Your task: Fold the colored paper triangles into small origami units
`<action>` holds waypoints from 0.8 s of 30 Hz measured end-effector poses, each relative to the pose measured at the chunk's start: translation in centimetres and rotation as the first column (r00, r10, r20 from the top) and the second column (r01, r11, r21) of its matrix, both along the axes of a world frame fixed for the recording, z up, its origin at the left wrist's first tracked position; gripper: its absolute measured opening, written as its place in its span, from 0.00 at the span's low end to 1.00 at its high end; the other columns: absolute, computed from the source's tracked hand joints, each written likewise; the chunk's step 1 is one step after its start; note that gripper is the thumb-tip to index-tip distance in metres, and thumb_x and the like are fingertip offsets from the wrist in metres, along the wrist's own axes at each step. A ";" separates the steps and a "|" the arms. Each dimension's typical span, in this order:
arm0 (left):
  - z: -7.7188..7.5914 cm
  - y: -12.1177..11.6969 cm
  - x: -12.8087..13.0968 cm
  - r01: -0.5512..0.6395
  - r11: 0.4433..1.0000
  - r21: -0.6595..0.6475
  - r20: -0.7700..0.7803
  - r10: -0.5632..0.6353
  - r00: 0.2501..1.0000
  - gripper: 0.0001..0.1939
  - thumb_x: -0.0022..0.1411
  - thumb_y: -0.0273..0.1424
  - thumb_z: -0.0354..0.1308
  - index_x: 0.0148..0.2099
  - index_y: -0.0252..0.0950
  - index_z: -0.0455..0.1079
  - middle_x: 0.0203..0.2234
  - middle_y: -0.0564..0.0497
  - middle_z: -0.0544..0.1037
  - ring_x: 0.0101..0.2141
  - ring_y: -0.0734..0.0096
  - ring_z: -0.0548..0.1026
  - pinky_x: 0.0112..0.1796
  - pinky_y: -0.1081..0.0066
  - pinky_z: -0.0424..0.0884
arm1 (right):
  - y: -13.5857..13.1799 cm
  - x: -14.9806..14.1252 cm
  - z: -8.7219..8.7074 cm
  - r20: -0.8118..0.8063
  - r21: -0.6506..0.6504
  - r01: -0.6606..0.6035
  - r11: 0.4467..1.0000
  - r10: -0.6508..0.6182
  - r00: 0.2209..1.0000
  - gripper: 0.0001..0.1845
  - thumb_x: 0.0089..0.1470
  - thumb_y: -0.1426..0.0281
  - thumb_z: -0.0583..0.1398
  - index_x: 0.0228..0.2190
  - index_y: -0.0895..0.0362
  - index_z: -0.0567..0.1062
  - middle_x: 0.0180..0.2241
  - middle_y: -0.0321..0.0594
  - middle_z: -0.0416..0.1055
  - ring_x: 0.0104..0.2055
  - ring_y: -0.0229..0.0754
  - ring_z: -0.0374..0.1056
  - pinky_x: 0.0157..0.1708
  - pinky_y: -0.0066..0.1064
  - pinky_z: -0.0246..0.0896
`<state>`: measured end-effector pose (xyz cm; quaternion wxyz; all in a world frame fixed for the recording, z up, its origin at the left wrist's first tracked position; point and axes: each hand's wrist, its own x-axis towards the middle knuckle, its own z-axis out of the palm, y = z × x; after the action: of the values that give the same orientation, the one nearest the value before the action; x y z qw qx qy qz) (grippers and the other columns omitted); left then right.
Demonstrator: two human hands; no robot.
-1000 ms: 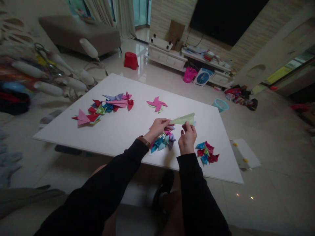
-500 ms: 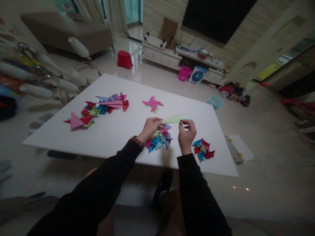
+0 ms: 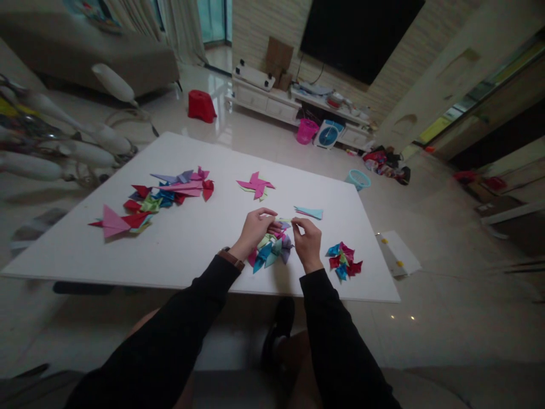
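Observation:
My left hand point(image 3: 256, 230), with a brown band at the wrist, pinches one end of a thin light green folded paper point(image 3: 285, 220). Its other end is between the thumb and fingers of my right hand point(image 3: 308, 241). The paper shows nearly edge-on. Just beneath both hands lies a cluster of folded paper pieces point(image 3: 272, 254) in blue, purple, green and pink, partly covered by my left fingers. A light blue folded paper point(image 3: 311, 213) rests behind my right hand. Farther back sits a pink and green paper pinwheel point(image 3: 256, 185).
On the left of the white table point(image 3: 191, 233) is a pile of coloured origami point(image 3: 166, 196). A red and blue paper cluster point(image 3: 344, 260) lies near the right edge. Beyond stand a red stool point(image 3: 201, 106), a pink bin point(image 3: 306, 130) and a blue basket point(image 3: 359, 179). White lamp arms point(image 3: 113, 82) hang at left.
The green paper has turned from broad side to nearly edge-on, and my hands are closer together and a bit lower. The light blue folded paper is now plainly visible. The camera view has shifted.

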<state>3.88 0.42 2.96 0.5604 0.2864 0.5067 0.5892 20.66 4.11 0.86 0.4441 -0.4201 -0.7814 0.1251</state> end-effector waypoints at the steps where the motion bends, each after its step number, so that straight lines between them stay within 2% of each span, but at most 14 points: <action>1: 0.1 0.0 -0.1 -0.002 1.000 -0.003 0.002 0.002 1.000 0.06 0.57 0.23 0.57 0.39 0.32 0.70 0.20 0.48 0.80 0.21 0.70 0.79 0.25 0.75 0.72 | 0.3 0.5 -0.2 0.002 0.013 0.034 0.999 -0.034 0.999 0.09 0.62 0.70 0.57 0.35 0.54 0.79 0.38 0.44 0.80 0.43 0.47 0.76 0.49 0.40 0.69; 4: 0.2 0.0 -0.5 0.006 1.000 -0.020 0.023 -0.005 1.000 0.07 0.55 0.23 0.56 0.38 0.33 0.70 0.20 0.49 0.80 0.21 0.69 0.79 0.25 0.75 0.72 | 2.0 2.7 -1.4 0.020 0.029 0.153 0.988 -0.154 0.988 0.11 0.61 0.70 0.56 0.39 0.55 0.78 0.42 0.46 0.80 0.46 0.48 0.75 0.51 0.41 0.69; 7: 0.3 -0.3 -0.7 0.048 0.998 -0.041 0.038 -0.047 0.998 0.07 0.55 0.23 0.55 0.39 0.33 0.69 0.21 0.48 0.80 0.21 0.69 0.79 0.25 0.74 0.72 | 4.7 4.8 -3.4 0.087 0.010 0.260 0.966 -0.260 0.962 0.14 0.59 0.71 0.54 0.41 0.58 0.78 0.42 0.50 0.79 0.45 0.49 0.74 0.50 0.42 0.69; 10: 0.2 -0.6 -0.8 0.101 0.994 -0.037 0.037 -0.100 0.994 0.07 0.56 0.22 0.54 0.39 0.33 0.68 0.21 0.48 0.80 0.20 0.69 0.78 0.24 0.74 0.71 | 8.3 6.0 -5.2 0.301 -0.038 0.344 0.938 -0.317 0.899 0.17 0.56 0.73 0.54 0.45 0.62 0.76 0.45 0.55 0.77 0.48 0.52 0.72 0.54 0.44 0.66; 13: 0.0 -0.7 -0.9 0.116 0.993 -0.004 0.041 -0.116 0.992 0.07 0.57 0.22 0.54 0.39 0.33 0.68 0.23 0.48 0.80 0.21 0.71 0.77 0.24 0.75 0.69 | 11.7 6.2 -6.1 0.556 -0.109 0.400 0.910 -0.278 0.783 0.21 0.55 0.75 0.53 0.48 0.64 0.74 0.49 0.57 0.75 0.52 0.52 0.70 0.56 0.41 0.63; 16: -0.1 -0.7 -1.2 0.106 0.994 0.009 0.044 -0.107 0.993 0.08 0.58 0.21 0.53 0.39 0.33 0.69 0.24 0.49 0.79 0.21 0.73 0.77 0.24 0.77 0.67 | 13.8 5.6 -6.6 0.635 -0.150 0.416 0.897 -0.235 0.735 0.22 0.55 0.75 0.52 0.50 0.65 0.74 0.49 0.58 0.73 0.52 0.52 0.69 0.55 0.38 0.62; 19: 0.1 -0.9 -1.5 0.109 0.994 -0.020 0.065 -0.108 0.992 0.09 0.57 0.19 0.51 0.39 0.34 0.68 0.23 0.50 0.78 0.20 0.74 0.75 0.24 0.77 0.67 | 14.4 4.6 -7.4 0.694 -0.201 0.415 0.887 -0.170 0.700 0.21 0.56 0.76 0.52 0.50 0.64 0.74 0.49 0.58 0.73 0.52 0.51 0.69 0.52 0.35 0.61; 24: 0.5 -1.6 -2.2 0.157 0.987 -0.023 0.063 -0.155 0.986 0.10 0.58 0.18 0.51 0.38 0.33 0.70 0.22 0.52 0.77 0.20 0.77 0.73 0.25 0.77 0.68 | 14.2 2.9 -8.5 0.772 -0.258 0.385 0.886 -0.050 0.634 0.16 0.58 0.76 0.52 0.43 0.61 0.77 0.47 0.60 0.73 0.50 0.52 0.70 0.50 0.36 0.59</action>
<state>1.69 -1.21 3.50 0.6239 0.2991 0.4734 0.5451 23.58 18.29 -7.68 0.0005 -0.6083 -0.7926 0.0425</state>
